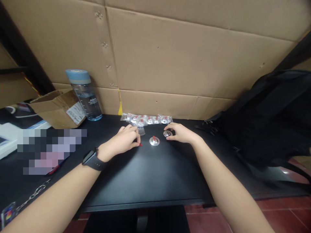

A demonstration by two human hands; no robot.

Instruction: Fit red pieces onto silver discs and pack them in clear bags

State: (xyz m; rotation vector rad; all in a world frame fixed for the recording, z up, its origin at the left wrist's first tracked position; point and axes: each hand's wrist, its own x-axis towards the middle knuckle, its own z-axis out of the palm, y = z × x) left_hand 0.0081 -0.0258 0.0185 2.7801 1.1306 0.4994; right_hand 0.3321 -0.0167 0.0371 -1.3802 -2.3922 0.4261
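Observation:
My left hand is closed in a pinch near the middle of the table, with the end of a small red cord loop showing at its thumb tip. My right hand has its thumb and fingers at the edges of a shiny round metal disc that looks like a finger cymbal. Between the hands lies a second domed disc with a red cord at its centre. Behind them is a row of similar discs in clear plastic bags. An opened-looking clear bag lies just beyond my left fingers.
A water bottle and an open cardboard box stand at the back left. A black backpack sits on the right. A cardboard panel closes off the back of the black table. A keychain lies at left.

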